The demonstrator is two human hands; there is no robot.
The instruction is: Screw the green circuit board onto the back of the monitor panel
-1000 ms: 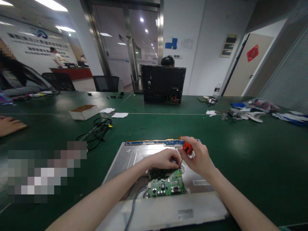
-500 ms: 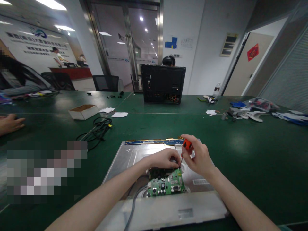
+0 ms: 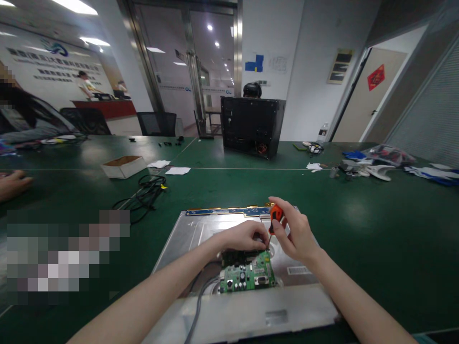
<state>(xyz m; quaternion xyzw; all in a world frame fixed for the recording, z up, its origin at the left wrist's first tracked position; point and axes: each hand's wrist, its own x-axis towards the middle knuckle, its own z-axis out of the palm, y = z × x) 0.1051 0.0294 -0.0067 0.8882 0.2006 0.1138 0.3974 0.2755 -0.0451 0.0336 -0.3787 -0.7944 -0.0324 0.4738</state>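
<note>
My right hand grips a small screwdriver with an orange and black handle, its shaft pointing down at the far right corner of a green circuit board. Close by the screwdriver's tip, my left hand has its fingers bent and pinched together over the board's far edge. Whatever those fingers hold is hidden. The board sits on a silver metal display panel lying flat on the table. Along the panel's far edge runs a narrow blue circuit strip. A grey cable leads from the board toward me.
Black cables and an open white box lie to the left, near another person's hand. Across the green table a black computer case stands before a person. Loose parts and a plastic bag lie at the far right.
The screwdriver's handle has turned in my right fingers and stands more upright. My left hand stays put. Across the table, the black case has shifted right and swivelled, showing its side.
</note>
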